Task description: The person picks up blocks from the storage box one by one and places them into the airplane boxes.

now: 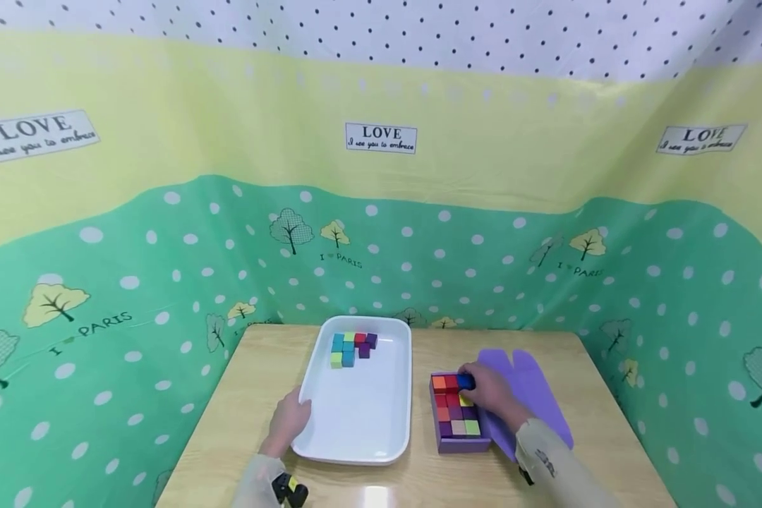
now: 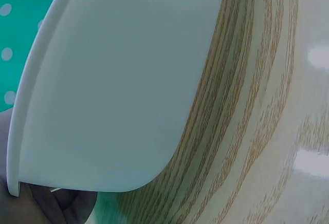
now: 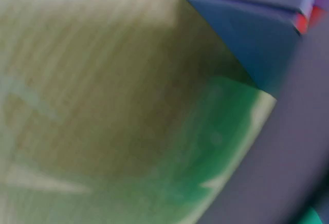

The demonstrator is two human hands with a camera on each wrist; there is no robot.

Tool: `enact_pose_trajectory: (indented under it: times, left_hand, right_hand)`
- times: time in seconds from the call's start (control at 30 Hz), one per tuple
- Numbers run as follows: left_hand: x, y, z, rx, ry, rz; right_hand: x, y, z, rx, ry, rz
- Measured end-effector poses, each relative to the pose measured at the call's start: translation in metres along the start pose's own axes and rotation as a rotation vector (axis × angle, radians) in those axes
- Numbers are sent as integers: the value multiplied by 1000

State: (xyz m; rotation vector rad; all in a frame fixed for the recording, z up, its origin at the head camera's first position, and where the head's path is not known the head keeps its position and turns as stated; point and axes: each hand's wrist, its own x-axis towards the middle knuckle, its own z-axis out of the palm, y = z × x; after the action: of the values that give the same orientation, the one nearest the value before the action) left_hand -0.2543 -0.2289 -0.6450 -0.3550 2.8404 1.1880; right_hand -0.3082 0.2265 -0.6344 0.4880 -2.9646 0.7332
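Observation:
My left hand (image 1: 289, 418) grips the left rim of a white tray (image 1: 355, 423), thumb over the edge. In the left wrist view, curled fingers (image 2: 46, 203) show under the tray (image 2: 113, 90). Several coloured cubes (image 1: 348, 353) sit grouped at the tray's far left. My right hand (image 1: 492, 389) reaches into a purple box (image 1: 463, 446) of colourful cubes. Its thumb and fingertips pinch a dark blue cube (image 1: 465, 382) at the box's far right corner. The right wrist view shows only part of the box (image 3: 247, 39); the fingers are hidden there.
The box's purple lid (image 1: 533, 388) lies open to the right, partly under the right forearm. Both stand on a light wooden table (image 1: 609, 423). A patterned green and yellow cloth (image 1: 419, 247) hangs around the back and sides.

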Motion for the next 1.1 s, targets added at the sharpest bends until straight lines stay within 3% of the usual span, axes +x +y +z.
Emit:
enact_pose_trajectory:
  times: [0.17,0.47,0.6,0.8,0.97,1.1]
  left_hand:
    - [4,3,4,7,-5,-12]
    - [3,-8,10,36,17,20]
    - [9,-6,7,43,45,44]
    - [11,-1,0,26,33,43]
    - [5,-4,3,11,13,35]
    - [-2,-2,3,33,29,51]
  right_hand:
    - [7,-21,-23,-44,-93,-42]
    - [24,-118,-34,68,-350,-141]
    - [43,-150,-20,105,-397,-147]
    - [79,-186,18,138,-347,-148]
    - [92,-197,53,189,-374,-113]
    - [92,-197,68,222,-408,-55]
